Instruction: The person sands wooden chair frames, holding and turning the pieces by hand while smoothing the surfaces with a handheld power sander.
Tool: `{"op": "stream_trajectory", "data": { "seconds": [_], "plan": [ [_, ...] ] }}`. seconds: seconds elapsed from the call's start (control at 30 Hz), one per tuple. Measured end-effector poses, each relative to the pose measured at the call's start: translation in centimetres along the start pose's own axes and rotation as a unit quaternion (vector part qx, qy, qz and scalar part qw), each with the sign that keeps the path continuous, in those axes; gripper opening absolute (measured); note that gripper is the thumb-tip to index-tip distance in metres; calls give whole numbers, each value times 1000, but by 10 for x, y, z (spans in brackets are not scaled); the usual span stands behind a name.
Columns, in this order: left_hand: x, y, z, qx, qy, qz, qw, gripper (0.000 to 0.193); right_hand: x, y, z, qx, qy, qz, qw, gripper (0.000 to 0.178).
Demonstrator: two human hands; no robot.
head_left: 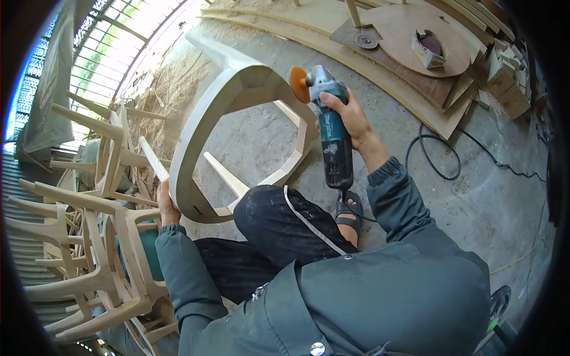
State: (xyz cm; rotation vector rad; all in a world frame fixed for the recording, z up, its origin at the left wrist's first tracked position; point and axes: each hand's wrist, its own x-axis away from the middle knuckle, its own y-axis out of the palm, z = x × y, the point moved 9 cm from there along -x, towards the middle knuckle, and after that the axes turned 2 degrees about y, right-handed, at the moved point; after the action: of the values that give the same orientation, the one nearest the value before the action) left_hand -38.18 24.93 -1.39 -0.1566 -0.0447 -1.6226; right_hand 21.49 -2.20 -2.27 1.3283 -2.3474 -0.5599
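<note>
A round wooden table frame [190, 136] with legs stands tilted on the floor in front of me, leaning by my knee. My left hand [167, 204] is closed around its left side, where a leg [154, 159] joins the ring; some of the fingers are hidden behind the wood. In my right hand [350, 121] is a teal and black angle grinder [335, 139], held upright with the thumb along its body. Its orange disc [298, 84] is close to the ring's far right edge; I cannot tell whether they touch.
Unfinished wooden chair frames [107, 255] are piled at my left. Sawdust [157, 89] covers the floor near a barred opening. Far right lie wooden boards [380, 71], a round panel [409, 35], a loose disc [367, 40] and an open box [428, 50]. A black cable [424, 139] loops over the floor.
</note>
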Motion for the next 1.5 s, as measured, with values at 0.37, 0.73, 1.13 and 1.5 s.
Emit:
{"op": "stream_trajectory", "data": {
  "seconds": [0.37, 0.73, 1.13, 1.5],
  "plan": [
    [131, 334, 181, -557, 326, -133, 752, 77, 8, 68, -81, 314, -165, -129, 926, 104],
    [115, 338, 173, -556, 308, -96, 766, 56, 4, -75, 84, -56, 51, 25, 997, 70],
    [66, 415, 183, -576, 190, -266, 749, 59, 86, -176, 76, -71, 65, 99, 990, 55],
    [57, 430, 259, -447, 208, -273, 826, 51, 155, -223, 44, -20, 44, 165, 985, 54]
  ]
}}
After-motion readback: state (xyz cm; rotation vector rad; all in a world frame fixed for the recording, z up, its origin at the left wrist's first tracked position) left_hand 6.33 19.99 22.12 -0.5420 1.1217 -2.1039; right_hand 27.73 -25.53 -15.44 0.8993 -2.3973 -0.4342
